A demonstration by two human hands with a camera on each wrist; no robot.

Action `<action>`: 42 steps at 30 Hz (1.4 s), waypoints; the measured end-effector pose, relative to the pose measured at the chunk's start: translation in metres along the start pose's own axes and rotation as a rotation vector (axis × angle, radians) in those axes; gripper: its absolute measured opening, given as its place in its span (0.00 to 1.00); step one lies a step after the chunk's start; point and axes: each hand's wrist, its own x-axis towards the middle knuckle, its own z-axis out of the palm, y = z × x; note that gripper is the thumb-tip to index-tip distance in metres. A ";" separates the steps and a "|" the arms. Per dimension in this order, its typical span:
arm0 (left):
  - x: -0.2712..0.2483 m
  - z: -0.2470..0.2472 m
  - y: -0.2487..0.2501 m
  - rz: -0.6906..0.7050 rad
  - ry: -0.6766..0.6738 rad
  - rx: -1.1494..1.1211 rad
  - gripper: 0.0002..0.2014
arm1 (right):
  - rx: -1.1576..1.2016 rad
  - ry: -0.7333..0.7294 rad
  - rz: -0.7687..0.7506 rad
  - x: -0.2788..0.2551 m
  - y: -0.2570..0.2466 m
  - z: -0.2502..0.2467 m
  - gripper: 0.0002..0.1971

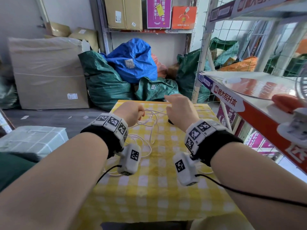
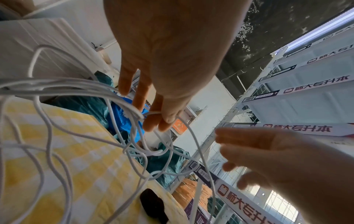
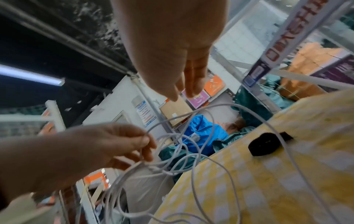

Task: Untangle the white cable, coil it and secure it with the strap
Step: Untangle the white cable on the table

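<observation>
The white cable (image 1: 150, 128) is thin and snarled into many loose loops, part lifted above the desk (image 1: 149, 188), part trailing on its yellow checked cloth. The left hand (image 1: 131, 113) pinches a bunch of strands between thumb and fingers. The right hand (image 1: 180, 110) hovers beside it with fingers straight, holding nothing. One black strap (image 3: 266, 144), rolled up, lies on the desk near its far edge, crossed by a cable strand.

Cable (image 1: 150, 128) is lying looped on table (image 1: 149, 193) centre, strap (image 1: 170, 121) sitting at its 2 o'clock. Bags (image 1: 132, 60) are piling beyond table at 12, shelf (image 1: 249, 90) standing at 3.
</observation>
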 end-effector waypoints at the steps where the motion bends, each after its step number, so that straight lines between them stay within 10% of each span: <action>1: 0.000 0.000 0.004 0.011 0.006 -0.009 0.12 | -0.011 -0.034 -0.077 -0.002 -0.006 0.001 0.22; 26: -0.009 -0.014 -0.016 -0.128 -0.042 -0.011 0.14 | 0.020 0.100 0.187 0.004 0.009 0.005 0.11; 42: -0.016 -0.033 -0.052 -0.457 0.198 0.262 0.16 | -0.023 0.075 0.366 0.000 0.018 -0.006 0.11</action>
